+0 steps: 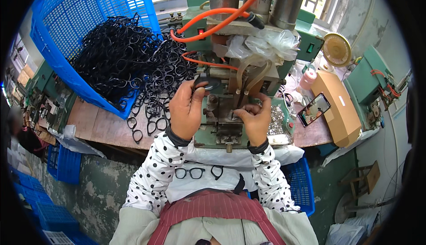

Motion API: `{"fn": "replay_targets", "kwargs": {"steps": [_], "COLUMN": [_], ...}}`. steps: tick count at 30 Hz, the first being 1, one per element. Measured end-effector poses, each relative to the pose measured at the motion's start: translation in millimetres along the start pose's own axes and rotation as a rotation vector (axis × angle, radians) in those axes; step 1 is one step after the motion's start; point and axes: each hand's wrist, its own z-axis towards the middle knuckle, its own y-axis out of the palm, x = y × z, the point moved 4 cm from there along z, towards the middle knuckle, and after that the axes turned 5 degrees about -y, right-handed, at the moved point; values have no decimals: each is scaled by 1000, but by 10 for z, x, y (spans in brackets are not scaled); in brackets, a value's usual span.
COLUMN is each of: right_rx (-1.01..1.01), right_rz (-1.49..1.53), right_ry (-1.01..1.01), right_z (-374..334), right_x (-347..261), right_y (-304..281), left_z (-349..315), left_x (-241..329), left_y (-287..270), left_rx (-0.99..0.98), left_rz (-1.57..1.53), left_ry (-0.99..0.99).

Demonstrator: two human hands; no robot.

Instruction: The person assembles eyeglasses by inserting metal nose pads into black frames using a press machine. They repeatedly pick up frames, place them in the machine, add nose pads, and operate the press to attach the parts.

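The black glasses frame (214,84) is at the fingertips of the left hand (183,112), just beyond its thumb and toward the machine (199,139), so this hand is clearly the nearer one. Seen from above, the visible part of the frame points from the left hand rightward, to the machine's middle; its full long axis cannot be told, because the fingers cover a part. The left hand is closed on the frame, with the thumb on the near side and the fingers bent behind. The right hand (257,120) is at the other side of the metal fixture (228,130), its thumb and fingers curled and brought near the fixture's top; whether they pinch a small piece, one cannot tell. Small metal pieces (277,118) lie just to the right of this hand, while on the table (100,123), to the left, many dark frames (111,58) spill from a blue basket (46,32).
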Motion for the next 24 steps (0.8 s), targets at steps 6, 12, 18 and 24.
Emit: {"fn": "replay_targets", "kwargs": {"steps": [6, 12, 18, 24], "right_rx": [58, 188, -34, -71], "right_rz": [78, -501, -1169, -1327], "right_ry": [-28, -245, -60, -106], "right_z": [-82, 329, 204, -29], "right_x": [109, 222, 827, 887], "right_y": [-3, -853, -1600, -1442], "left_z": [-628, -858, -824, -826], "left_x": [65, -230, -252, -258], "left_y": [283, 600, 577, 601], "left_rx": [-261, -515, -541, -595], "left_rz": [85, 150, 170, 182], "left_ry": [597, 639, 699, 715]}}
